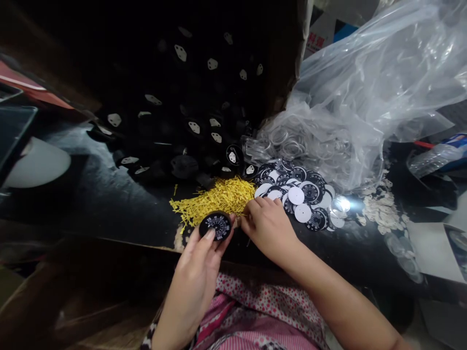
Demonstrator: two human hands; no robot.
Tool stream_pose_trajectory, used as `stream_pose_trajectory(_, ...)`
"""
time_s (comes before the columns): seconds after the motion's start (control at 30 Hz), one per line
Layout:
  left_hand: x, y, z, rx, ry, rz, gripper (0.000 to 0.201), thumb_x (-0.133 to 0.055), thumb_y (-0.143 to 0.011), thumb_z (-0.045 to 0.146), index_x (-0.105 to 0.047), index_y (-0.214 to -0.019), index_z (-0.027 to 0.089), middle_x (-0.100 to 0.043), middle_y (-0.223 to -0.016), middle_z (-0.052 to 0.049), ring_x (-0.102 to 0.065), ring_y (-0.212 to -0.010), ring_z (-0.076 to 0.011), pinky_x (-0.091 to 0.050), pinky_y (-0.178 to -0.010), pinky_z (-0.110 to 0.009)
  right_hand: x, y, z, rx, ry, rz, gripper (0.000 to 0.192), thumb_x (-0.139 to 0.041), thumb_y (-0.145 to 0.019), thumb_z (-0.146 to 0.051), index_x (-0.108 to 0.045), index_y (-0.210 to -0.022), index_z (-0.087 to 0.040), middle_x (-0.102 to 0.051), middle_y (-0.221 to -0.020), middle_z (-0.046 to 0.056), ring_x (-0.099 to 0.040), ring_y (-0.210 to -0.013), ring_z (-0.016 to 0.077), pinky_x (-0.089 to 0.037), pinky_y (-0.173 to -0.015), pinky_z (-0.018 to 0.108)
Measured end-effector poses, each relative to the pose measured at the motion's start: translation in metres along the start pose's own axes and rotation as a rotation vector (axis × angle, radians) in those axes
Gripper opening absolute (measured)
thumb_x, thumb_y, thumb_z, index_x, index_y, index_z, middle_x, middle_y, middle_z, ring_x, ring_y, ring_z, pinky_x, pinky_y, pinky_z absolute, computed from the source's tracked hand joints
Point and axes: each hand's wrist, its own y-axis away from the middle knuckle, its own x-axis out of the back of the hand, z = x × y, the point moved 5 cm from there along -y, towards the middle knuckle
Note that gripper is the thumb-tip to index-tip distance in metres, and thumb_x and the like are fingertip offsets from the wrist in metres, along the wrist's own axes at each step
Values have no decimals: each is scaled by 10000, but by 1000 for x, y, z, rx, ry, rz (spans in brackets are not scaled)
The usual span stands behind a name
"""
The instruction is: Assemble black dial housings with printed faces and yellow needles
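Left hand [197, 262] and right hand [268, 226] are held close together at the front of the desk [140, 221]. A round black dial [216, 226] is gripped by the left hand, its printed face turned up and its lower rim pressed by the thumb; it is held just in front of the heap of yellow pieces [219, 197]. The right hand's fingers are bent together at the right end of that heap; whether anything is pinched there cannot be told.

On the held dial, the printed scale appears to be in place already. No yellow piece can be made out on it, and whether a clear cover has been fitted cannot be told, so this unit is judged to be partway through. Much is left loose: the yellow pieces, the pile of printed discs [310, 192], the clear rings [288, 141] and the many black cases [184, 165].

Movement is bounded in front by the desk's edge, just under the hands. Behind, the way is closed by the cases and the plastic bag [365, 73]. Open room is offered by bare desk left of the yellow heap, and by a strip before the printed discs, partly crossed by the right forearm.
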Motion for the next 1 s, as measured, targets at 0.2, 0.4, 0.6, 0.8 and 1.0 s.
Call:
stream_pose_trajectory(0.2,-13,3,-3,-32,30,-38,232,-629,-886,290,-689,-1106,248,-706,-1211,-69,-542,-1293,-272,-404,-1128,-450,12,7,17,-107,-333,31,101,-590,-875,-215,-594,-782,-177,-663,-771,19,-561,-683,144,-360,-680,284)
stream_pose_trajectory(0.4,-15,0,-5,-22,-29,9,267,-642,-867,315,-688,-1114,227,-688,-1247,-95,-563,-1268,-296,-410,-1119,-470,15,13,14,-48,-391,78,120,-640,-883,-293,-630,-879,-174,-673,-865,30,-580,-799,173,-373,-739,303)
stream_pose_trajectory(0.6,-17,2,-2,-21,26,-3,192,-642,-874,287,-715,-1035,213,-721,-1180,-84,-599,-1228,-268,-464,-1079,-413,20,22,14,22,-234,171,166,-584,-944,-308,-638,-847,-184,-655,-856,38,-556,-843,215,-338,-779,365)
stream_pose_trajectory(0.8,-15,-5,-2,-86,-137,-32,354,-656,-866,331,-643,-1216,273,-715,-1175,-43,-632,-1172,-233,-480,-1049,-386,33,30,11,32,-539,203,83,-613,-926,-230,-631,-855,-190,-661,-845,13,-572,-825,174,-370,-780,323)
stream_pose_trajectory(1.0,-18,-7,-20,-111,-380,-129,366,-666,-858,369,-636,-1212,284,-665,-1271,-32,-578,-1240,-232,-423,-1091,-355,35,34,8,-21,-494,163,80,-588,-928,-185,-629,-860,-185,-652,-865,25,-571,-812,176,-360,-778,336)
